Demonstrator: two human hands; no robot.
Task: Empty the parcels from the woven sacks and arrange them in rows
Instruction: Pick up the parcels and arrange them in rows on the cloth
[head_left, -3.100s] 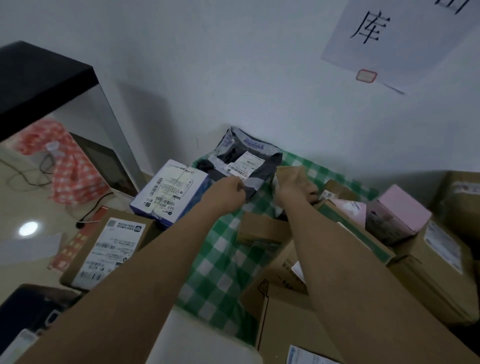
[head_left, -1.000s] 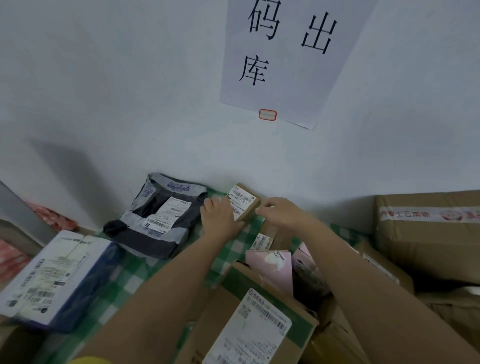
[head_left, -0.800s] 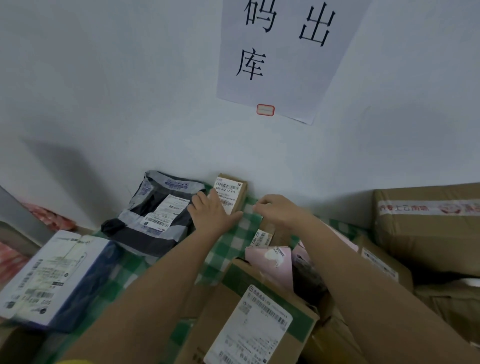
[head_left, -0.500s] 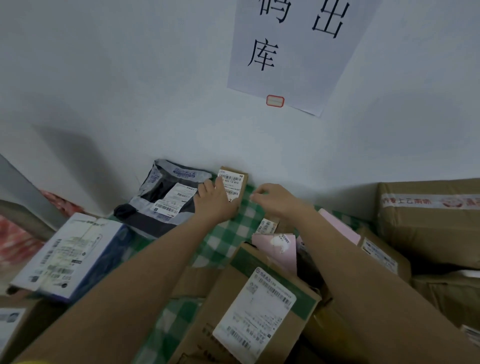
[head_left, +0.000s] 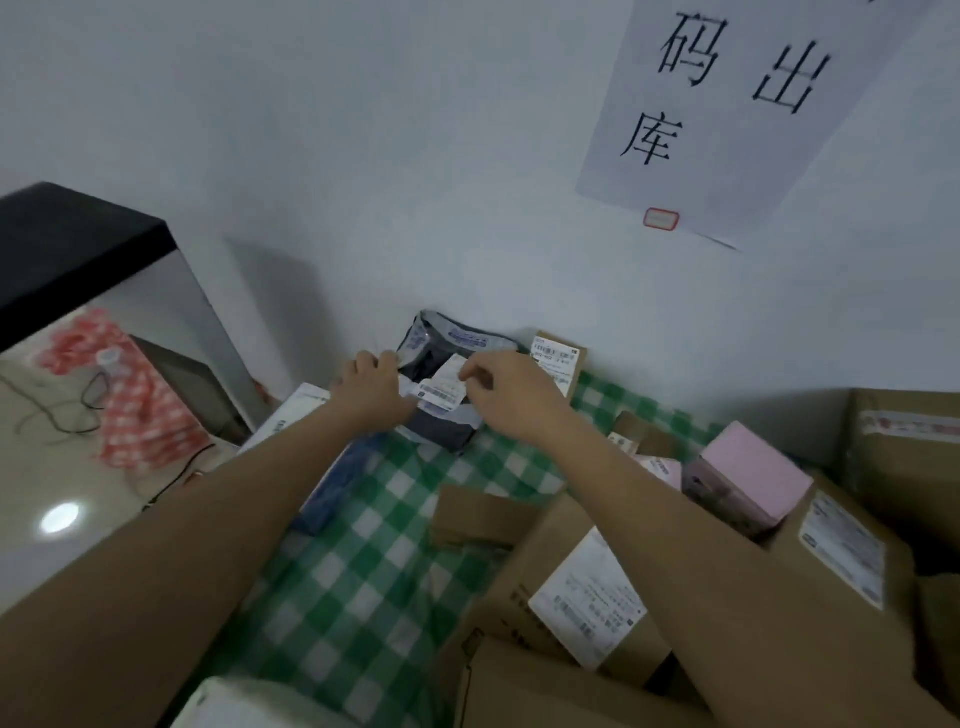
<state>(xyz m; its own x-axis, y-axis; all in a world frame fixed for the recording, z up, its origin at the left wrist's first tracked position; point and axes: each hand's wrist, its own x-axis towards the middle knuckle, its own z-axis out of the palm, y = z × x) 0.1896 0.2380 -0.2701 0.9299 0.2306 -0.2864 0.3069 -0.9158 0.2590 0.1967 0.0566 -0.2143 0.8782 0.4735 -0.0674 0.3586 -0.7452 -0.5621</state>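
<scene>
Reaching to the far edge of the green checked cloth (head_left: 363, 582), both hands are working on the grey poly mailer (head_left: 441, 426) lying against the wall (head_left: 363, 182).

Head view, the only one supplied:

- The left hand (head_left: 371, 387) is gripping the mailer's left edge, fingers curled round the film.
- The right hand (head_left: 511, 397) is closing its grip on the mailer's near right side, thumb and forefinger pinched at the white shipping label (head_left: 441, 387). The exact contact is partly hidden by the knuckles.
- The mailer is lying label up. Judged purpose: it is being squared against the wall so the label stays readable.
- A small brown carton (head_left: 558, 358) is standing just beside the mailer on the right, label facing out. Together they appear to be forming the start of a far row.
- A blue and white box (head_left: 311, 441) is sitting left of the mailer, partly under the left forearm.
- Unsorted cartons, including a pink box (head_left: 748, 478) and a large labelled carton (head_left: 587, 597), are crowding the near right.
- No woven sack is identifiable in this view.

Judgement: arranging is at an early stage, with most parcels awaiting placement.
</scene>
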